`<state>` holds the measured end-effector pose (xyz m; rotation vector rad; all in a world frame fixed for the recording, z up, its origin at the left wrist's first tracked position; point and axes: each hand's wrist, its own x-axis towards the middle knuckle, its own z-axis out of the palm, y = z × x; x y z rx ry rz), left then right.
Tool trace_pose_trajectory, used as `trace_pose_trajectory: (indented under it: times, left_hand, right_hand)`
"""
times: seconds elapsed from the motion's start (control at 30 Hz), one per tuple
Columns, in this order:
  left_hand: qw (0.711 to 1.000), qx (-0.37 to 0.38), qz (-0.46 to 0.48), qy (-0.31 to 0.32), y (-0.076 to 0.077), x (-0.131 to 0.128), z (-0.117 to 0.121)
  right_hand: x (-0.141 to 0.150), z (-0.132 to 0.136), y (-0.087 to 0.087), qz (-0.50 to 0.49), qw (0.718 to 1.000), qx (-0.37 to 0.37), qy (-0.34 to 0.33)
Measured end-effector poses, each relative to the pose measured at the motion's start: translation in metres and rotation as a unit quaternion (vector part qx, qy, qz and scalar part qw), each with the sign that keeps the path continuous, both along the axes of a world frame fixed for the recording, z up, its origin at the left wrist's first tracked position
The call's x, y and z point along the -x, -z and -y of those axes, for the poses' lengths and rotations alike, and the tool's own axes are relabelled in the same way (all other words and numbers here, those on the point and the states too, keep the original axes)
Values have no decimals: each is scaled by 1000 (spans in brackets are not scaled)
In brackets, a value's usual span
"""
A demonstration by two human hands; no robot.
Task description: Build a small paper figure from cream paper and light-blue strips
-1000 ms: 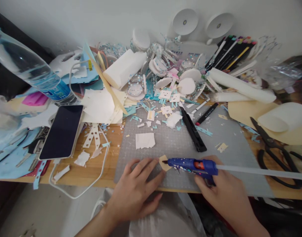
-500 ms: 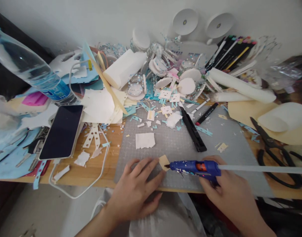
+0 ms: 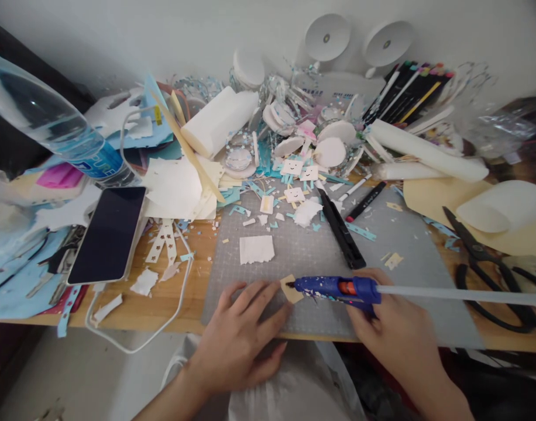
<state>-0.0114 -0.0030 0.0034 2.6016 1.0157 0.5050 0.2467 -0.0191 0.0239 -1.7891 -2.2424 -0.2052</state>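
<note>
My left hand lies with its fingers spread on the grey cutting mat. Two of its fingertips touch the edge of a small cream paper piece. In my right hand is a blue hot glue gun, speckled with paper bits, its nozzle pointing left over the cream piece. A long whitish glue stick sticks out of its back. Above my left hand lies a torn-edged white paper piece. Small smiling paper figures sit farther back.
A black utility knife and a marker lie on the mat. Black scissors are at the right. To the left are a phone, its white cable and a water bottle. Paper scraps and craft pieces crowd the back.
The glue gun in my right hand has moved slightly left and up, its nozzle now farther over the cream paper. My left hand stays nearly still.
</note>
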Motion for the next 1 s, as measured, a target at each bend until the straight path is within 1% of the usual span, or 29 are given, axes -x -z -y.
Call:
trace_pose_trajectory:
  times: [0.13, 0.33, 0.4, 0.53, 0.67, 0.8, 0.9, 1.0]
  left_hand:
    - [1000, 1, -1, -2, 0, 0, 0]
    - [1000, 4, -1, -3, 0, 0, 0]
    - [1000, 4, -2, -4, 1, 0, 0]
    - [1000, 2, -1, -4, 1, -1, -1]
    - [1000, 1, 0, -8, 1, 0, 0]
    - [1000, 1, -2, -7, 1, 0, 0]
    - [1000, 7, -8, -4, 0, 0, 0]
    - [1000, 11, -9, -1, -1, 0, 0]
  right_hand:
    - [-2, 3, -6, 12, 1000, 1, -13]
    - [-10, 7, -12, 22, 1000, 15, -15]
    - [-11, 7, -14, 30, 999, 7, -12]
    - [-10, 2, -13, 51, 999, -15, 2]
    - [-8, -5, -9, 59, 998, -13, 15]
    - [-9, -4, -10, 56, 998, -6, 20]
    - [-12, 1, -12, 45, 999, 6, 10]
    - [-15, 6, -13, 32, 999, 24, -15]
